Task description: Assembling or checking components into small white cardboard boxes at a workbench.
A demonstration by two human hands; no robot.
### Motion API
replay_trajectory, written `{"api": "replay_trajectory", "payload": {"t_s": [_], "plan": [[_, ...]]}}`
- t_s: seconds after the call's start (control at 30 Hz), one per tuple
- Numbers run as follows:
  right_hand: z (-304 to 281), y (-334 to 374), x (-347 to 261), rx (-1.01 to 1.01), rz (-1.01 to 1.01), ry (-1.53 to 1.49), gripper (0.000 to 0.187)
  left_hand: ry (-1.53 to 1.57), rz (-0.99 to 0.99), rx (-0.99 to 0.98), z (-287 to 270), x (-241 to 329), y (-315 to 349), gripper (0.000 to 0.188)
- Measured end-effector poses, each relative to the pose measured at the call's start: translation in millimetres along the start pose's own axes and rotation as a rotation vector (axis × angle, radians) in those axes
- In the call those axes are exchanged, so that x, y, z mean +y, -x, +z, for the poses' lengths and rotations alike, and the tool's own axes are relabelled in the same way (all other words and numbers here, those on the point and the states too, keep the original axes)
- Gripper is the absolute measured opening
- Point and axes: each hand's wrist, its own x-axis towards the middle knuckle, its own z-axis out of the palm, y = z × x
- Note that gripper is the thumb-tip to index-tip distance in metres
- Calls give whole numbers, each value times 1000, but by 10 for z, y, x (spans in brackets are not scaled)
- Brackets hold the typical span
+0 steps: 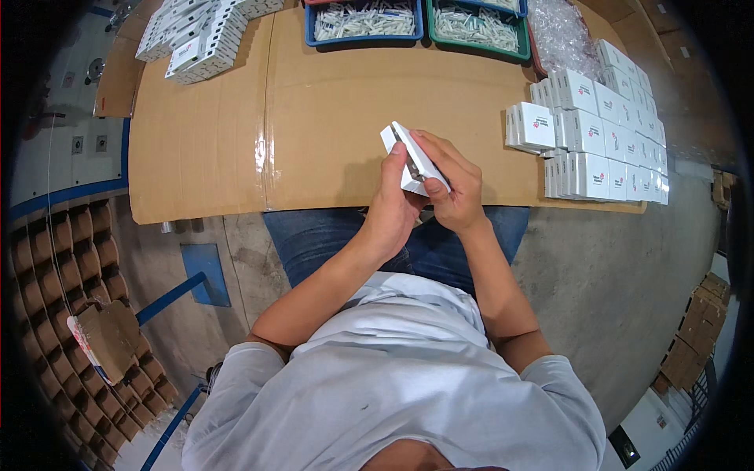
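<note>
Over the near edge of the table, both my hands hold a small white box [424,162]. A dark gap runs along it between two white sides, and something greyish shows inside, too small to make out. My left hand [390,206] is closed round its left and lower side, the thumb pressed at the gap. Curled over the right side is my right hand [457,187], with its thumb near the box's lower corner and its fingers along the far edge. The undersides of the box and some left fingertips are hidden.
Stacked white boxes [591,133] stand at the right of the cardboard-covered table [338,118]. More small boxes [206,49] lie at the far left. At the back are a blue bin [365,41] and a green bin [481,49] of small white pieces, beside clear plastic bags [559,35].
</note>
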Motion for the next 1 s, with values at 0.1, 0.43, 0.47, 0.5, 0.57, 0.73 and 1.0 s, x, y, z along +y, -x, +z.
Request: {"api": "replay_trajectory", "payload": {"t_s": [0.1,0.43,0.47,0.5,0.57,0.73,1.0], "plan": [[9,-5,-17,12,-8,0,59,16,4,8,29,0,3,55],[-32,-17,-56,-4,-13,-38,65,9,18,39,62,-20,39,56],[-37,-34,-74,-4,-13,-39,65,-5,26,40,84,-3,47,57],[-37,-53,-95,-21,-6,-50,68,-19,33,42,96,5,51,57],[-49,-62,-82,-37,2,-61,71,7,26,23,82,-4,36,57],[-86,-18,-84,-34,225,-366,73,55,-3,-16,31,42,-26,59],[-169,-6,-30,27,280,-353,45,365,-117,-63,-133,318,-80,55]]}}
